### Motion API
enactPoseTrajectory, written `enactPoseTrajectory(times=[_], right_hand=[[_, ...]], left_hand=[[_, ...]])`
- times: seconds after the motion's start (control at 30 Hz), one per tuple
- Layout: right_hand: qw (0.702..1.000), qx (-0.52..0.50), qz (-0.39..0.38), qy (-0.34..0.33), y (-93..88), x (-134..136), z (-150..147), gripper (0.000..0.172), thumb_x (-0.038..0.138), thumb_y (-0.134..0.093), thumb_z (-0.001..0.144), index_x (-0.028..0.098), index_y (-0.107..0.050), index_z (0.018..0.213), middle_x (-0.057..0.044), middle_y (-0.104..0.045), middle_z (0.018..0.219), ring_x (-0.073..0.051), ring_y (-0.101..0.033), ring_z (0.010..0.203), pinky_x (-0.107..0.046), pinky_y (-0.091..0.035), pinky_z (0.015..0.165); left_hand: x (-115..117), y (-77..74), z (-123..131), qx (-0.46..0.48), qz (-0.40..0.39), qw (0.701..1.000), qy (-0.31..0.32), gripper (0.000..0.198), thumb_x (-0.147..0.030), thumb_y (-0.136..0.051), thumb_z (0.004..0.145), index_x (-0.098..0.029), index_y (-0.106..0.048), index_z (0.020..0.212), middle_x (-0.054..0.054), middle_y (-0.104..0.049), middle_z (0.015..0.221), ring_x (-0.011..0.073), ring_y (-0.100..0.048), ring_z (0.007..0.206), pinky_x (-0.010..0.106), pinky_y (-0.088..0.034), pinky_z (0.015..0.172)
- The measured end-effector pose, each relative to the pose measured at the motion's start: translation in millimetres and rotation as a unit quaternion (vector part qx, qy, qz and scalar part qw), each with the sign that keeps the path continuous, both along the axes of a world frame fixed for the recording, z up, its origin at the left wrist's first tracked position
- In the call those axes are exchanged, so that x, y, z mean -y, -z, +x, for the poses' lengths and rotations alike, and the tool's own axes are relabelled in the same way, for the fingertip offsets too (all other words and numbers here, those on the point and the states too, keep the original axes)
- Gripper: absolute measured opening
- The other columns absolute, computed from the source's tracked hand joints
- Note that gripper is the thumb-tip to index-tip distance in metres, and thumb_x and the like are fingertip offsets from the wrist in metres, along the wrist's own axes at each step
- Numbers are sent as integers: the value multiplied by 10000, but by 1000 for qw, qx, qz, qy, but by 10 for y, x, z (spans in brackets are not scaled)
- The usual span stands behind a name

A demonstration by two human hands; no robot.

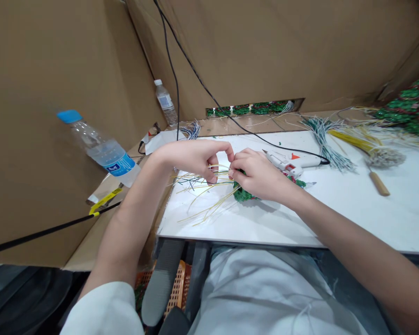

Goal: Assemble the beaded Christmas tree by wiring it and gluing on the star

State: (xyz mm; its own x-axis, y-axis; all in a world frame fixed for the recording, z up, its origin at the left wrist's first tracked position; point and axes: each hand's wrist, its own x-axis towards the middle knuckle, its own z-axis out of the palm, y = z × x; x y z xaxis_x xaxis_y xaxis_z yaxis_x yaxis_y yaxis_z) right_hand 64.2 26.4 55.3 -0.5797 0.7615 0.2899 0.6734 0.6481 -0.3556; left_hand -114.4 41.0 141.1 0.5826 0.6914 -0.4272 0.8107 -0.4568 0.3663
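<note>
A green tinsel piece (245,194) with bits of red lies on the white tabletop, partly covered by my right hand (253,171). The fingers of that hand are closed on it, pinching where the wires come out. Thin yellow wires (209,204) fan out from it to the left, with a few dark green ones among them. My left hand (200,157) arches over these wires, thumb and index finger apart; the index tip comes close to my right fingertips. Whether a single wire touches the left fingers is too fine to tell.
Behind my right hand lies a white glue gun (289,164) with a black cord. Farther right are green-white wire bundles (326,139), a yellow-wrapped bundle (356,142) and a wooden-handled tool (379,183). Water bottles (108,151) stand at left by cardboard walls (265,51).
</note>
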Motion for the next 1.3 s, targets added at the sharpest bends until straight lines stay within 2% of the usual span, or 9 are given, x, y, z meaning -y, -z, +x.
enactPoseTrajectory(times=[0.33, 0.5, 0.7, 0.87, 0.97, 1.07, 1.3], right_hand=[[1000, -5, 4, -9, 23, -28, 12, 242, 186, -471, 913, 154, -656, 761, -78, -678, 968, -235, -539, 1027, -373, -335, 866], [1000, -15, 11, -14, 31, -30, 14, 250, 189, -470, 913, 153, -642, 735, -81, -678, 951, -237, -540, 1019, -376, -338, 864], [999, -22, 19, -15, 36, -28, 13, 250, 191, -475, 905, 158, -641, 722, -86, -681, 937, -235, -539, 994, -370, -341, 837], [999, -18, 25, -15, 38, -35, 9, 248, 193, -476, 903, 158, -647, 726, -89, -678, 923, -230, -540, 979, -367, -343, 834], [999, -18, 28, -15, 45, -35, 8, 248, 189, -482, 900, 158, -645, 716, -82, -678, 914, -228, -537, 971, -362, -340, 826], [999, -26, 29, -15, 62, -34, 8, 231, 189, -490, 899, 159, -660, 745, -73, -682, 913, -228, -540, 973, -358, -337, 823], [993, -108, 37, -28, 103, -31, 31, 148, 209, -542, 840, 178, -653, 931, -65, -671, 969, -229, -558, 958, -354, -367, 856]], left_hand=[[-91, 44, -57, 29, -47, 998, 7, 573, -375, -714, 755, -204, -429, 1221, -39, -670, 721, 116, -495, 529, 239, -320, 534], [-142, 73, -87, 57, -82, 995, 14, 568, -328, -728, 729, -213, -419, 1192, -46, -662, 687, 116, -467, 503, 249, -305, 507], [-146, 70, -92, 51, -67, 996, 18, 544, -360, -732, 742, -218, -426, 1168, -39, -672, 693, 114, -475, 492, 255, -310, 505], [-141, 67, -87, 37, -56, 998, 11, 541, -397, -737, 743, -208, -436, 1151, -24, -686, 722, 143, -571, 587, 252, -350, 555], [-142, 71, -83, 40, -55, 998, 5, 526, -390, -740, 738, -206, -439, 1128, -26, -689, 727, 136, -571, 590, 244, -350, 557], [-148, 78, -83, 41, -54, 998, 2, 501, -353, -739, 735, -202, -442, 1110, -37, -676, 697, 110, -519, 541, 233, -332, 530], [-149, 74, -99, 39, -51, 998, -5, 470, -250, -732, 708, -203, -469, 1095, -34, -675, 713, 110, -522, 561, 224, -333, 522]])
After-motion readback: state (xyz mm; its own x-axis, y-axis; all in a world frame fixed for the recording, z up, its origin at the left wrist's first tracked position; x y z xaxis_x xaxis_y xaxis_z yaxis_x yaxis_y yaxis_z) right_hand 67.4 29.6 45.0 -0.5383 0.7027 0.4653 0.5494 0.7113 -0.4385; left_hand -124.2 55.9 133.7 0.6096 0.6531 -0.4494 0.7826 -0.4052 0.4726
